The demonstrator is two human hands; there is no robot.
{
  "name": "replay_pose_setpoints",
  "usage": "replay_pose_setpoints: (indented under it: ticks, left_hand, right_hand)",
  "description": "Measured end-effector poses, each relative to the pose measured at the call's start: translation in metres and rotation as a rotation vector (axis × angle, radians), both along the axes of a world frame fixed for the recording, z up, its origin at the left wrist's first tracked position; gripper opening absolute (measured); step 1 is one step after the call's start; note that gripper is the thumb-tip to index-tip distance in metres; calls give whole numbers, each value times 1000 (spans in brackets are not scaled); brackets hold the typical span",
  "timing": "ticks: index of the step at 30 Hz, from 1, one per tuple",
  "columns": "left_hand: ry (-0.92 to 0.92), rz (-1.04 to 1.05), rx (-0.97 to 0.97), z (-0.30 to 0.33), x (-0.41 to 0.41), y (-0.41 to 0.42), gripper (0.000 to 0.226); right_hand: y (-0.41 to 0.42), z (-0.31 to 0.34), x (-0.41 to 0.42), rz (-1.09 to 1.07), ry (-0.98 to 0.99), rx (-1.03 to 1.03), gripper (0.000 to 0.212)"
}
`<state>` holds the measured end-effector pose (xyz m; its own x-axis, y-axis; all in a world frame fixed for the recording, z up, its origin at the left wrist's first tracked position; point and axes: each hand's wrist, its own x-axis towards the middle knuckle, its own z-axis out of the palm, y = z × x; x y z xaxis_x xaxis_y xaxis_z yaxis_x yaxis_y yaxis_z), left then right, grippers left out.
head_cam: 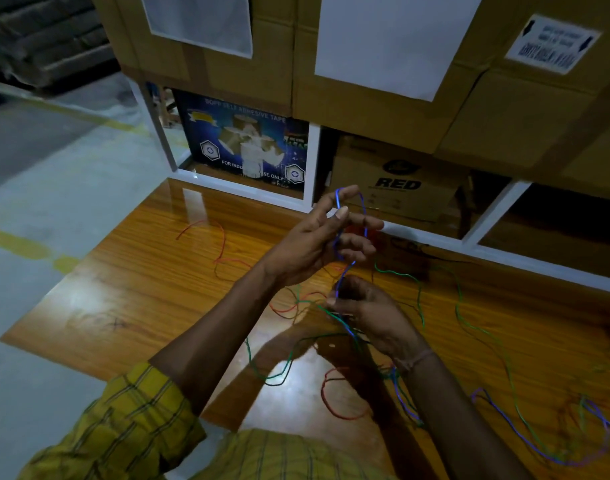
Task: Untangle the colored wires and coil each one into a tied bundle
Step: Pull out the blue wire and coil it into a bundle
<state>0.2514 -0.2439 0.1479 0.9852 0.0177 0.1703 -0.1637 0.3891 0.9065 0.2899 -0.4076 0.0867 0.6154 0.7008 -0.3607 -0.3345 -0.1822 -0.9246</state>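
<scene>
A blue wire [338, 220] loops around the raised fingers of my left hand [317, 237], which is held above the wooden table [140, 289]. Just below it, my right hand [369, 311] pinches the same blue wire where it runs down toward the table. The blue wire's loose tail trails off to the lower right. A green wire [417, 289] and a red wire [223, 237] lie spread and crossed over the tabletop, with a red loop near my right forearm. A thin dark wire lies among them.
Stacked cardboard boxes [383, 98] stand on a white-framed rack behind the table, with a blue tape carton [244, 143] and a "RED" box below. Concrete floor [47, 185] with yellow lines lies left of the table.
</scene>
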Motion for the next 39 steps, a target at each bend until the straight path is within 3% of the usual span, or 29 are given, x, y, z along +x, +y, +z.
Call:
replay_pose_setpoints:
  ticks: [2, 5, 12, 14, 17, 22, 24, 26, 28, 33, 39]
  left_hand:
    - [11, 7, 34, -1, 2, 2, 50]
    - [66, 56, 263, -6, 5, 10, 50]
    - [137, 28, 889, -9, -4, 20, 37]
    - [157, -1, 833, -8, -10, 22, 32]
    - [138, -41, 708, -3, -16, 27, 30]
    - [206, -222, 394, 3, -18, 21, 41]
    - [251, -342, 230, 7, -18, 18, 39]
    - [250, -441, 85, 13, -18, 16, 41]
    - [223, -470, -21, 20, -18, 13, 42]
    - [143, -285, -242, 30, -9, 0, 42]
    - [98, -96, -383, 22, 18, -1, 37]
  right_hand:
    - [-5, 3, 0, 101, -269, -54, 22]
    - [-14, 15, 0, 250, -462, -35, 32]
    - [-35, 45, 22, 158, -337, 135, 14]
    - [-43, 53, 35, 109, -191, 224, 14]
    - [-53, 57, 54, 81, 37, 431, 41]
    - [-49, 61, 59, -69, 96, 610, 21]
    - [-43, 62, 65, -167, 88, 599, 34]
    - [-33, 58, 72, -220, 40, 518, 38]
    - [-24, 46, 76, -255, -69, 376, 21]
    - [-11, 9, 54, -190, -191, 137, 30]
    - [-19, -6, 8, 207, -353, -169, 22]
